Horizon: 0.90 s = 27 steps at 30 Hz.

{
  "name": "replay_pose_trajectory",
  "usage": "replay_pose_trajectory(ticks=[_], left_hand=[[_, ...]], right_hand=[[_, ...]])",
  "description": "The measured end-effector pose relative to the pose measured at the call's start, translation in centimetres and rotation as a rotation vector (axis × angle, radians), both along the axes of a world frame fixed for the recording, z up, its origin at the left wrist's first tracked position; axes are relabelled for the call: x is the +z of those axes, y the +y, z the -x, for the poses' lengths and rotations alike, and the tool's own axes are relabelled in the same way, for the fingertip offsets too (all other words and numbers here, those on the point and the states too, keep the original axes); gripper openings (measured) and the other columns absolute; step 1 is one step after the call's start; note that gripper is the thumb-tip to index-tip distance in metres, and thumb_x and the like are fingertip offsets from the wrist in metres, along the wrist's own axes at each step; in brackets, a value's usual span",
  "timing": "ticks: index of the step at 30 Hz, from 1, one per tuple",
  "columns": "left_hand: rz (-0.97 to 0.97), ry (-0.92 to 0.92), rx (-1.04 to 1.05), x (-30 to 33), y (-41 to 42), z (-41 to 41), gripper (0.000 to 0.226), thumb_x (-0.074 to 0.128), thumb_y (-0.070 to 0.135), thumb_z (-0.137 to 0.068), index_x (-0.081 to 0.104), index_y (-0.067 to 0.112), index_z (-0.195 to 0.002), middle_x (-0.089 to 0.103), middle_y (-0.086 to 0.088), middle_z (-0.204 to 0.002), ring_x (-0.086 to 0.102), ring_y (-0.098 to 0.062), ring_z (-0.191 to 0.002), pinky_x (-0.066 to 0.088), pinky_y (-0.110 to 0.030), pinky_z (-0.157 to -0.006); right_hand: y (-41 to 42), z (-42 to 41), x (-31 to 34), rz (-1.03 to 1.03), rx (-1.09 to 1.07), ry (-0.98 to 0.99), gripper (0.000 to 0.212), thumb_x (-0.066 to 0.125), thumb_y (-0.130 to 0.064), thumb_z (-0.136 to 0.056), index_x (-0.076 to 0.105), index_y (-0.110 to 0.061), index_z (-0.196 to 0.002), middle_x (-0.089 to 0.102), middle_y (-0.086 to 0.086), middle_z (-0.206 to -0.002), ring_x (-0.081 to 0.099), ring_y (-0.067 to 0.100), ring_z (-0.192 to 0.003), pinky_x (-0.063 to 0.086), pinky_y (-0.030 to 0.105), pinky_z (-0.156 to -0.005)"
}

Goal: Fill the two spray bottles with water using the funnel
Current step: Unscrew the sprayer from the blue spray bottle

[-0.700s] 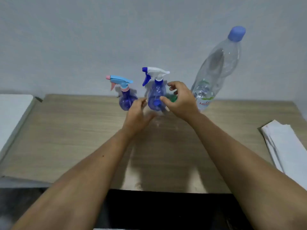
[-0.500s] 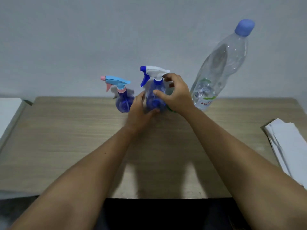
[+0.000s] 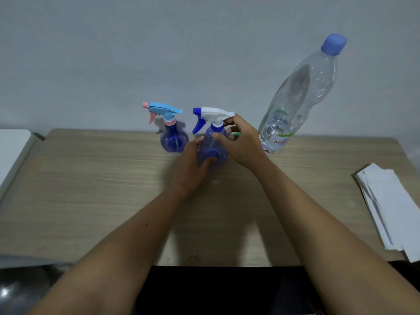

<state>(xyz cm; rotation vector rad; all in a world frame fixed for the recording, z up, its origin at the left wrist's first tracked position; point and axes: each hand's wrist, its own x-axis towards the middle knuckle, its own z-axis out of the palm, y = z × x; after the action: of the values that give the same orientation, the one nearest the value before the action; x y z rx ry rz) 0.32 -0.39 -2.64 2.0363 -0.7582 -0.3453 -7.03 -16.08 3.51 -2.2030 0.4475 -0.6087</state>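
Two blue spray bottles stand at the back of the wooden table [image 3: 91, 189]. The one with a white and blue trigger head [image 3: 213, 146] is held at its base by my left hand [image 3: 191, 164]. My right hand [image 3: 243, 142] pinches its neck just under the white head. The other spray bottle [image 3: 173, 139], with a light blue and pink head, stands untouched to the left. A sliver of the green funnel [image 3: 236, 134] shows behind my right hand. A tall clear water bottle [image 3: 297, 96] with a blue cap stands to the right.
A stack of white paper [image 3: 391, 205] lies at the table's right edge. A white surface [image 3: 11, 151] adjoins the table on the left. The grey wall rises directly behind the bottles.
My left hand has closed around the white-headed bottle's base. My right hand has risen from beside the bottle's body to its neck.
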Motion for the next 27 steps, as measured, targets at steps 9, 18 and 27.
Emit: replay_pose_trajectory(ticks=[9,18,27], left_hand=[[0.026,0.148,0.044,1.2,5.4,9.6,0.06,0.074,0.026,-0.091,0.05,0.02,-0.146,0.062,-0.008,-0.142,0.064,-0.02,-0.124,0.053,-0.041,-0.106],[0.006,0.062,0.058,0.3,8.3,17.8,0.082,0.068,0.066,-0.077,0.061,0.011,-0.137,0.068,-0.009,-0.132,0.068,-0.025,-0.115,0.056,-0.038,-0.097],[0.025,0.097,0.051,-0.8,9.6,20.1,0.062,0.083,0.032,-0.086,0.056,0.019,-0.141,0.065,-0.001,-0.136,0.067,-0.018,-0.121,0.057,-0.05,-0.104]], right_hand=[[5.5,9.4,0.3,-0.186,-0.043,0.04,0.033,0.085,-0.029,-0.082,0.068,-0.01,-0.103,0.071,0.003,-0.096,0.068,0.024,-0.087,0.061,0.053,-0.079],[8.9,18.5,0.7,-0.282,-0.018,0.055,0.031,0.082,-0.013,-0.088,0.065,-0.02,-0.113,0.064,-0.01,-0.097,0.06,-0.002,-0.085,0.051,0.012,-0.073],[8.9,20.2,3.7,-0.285,0.089,0.152,0.054,0.082,-0.012,-0.082,0.064,-0.023,-0.132,0.07,-0.005,-0.125,0.067,0.012,-0.111,0.057,0.029,-0.095]])
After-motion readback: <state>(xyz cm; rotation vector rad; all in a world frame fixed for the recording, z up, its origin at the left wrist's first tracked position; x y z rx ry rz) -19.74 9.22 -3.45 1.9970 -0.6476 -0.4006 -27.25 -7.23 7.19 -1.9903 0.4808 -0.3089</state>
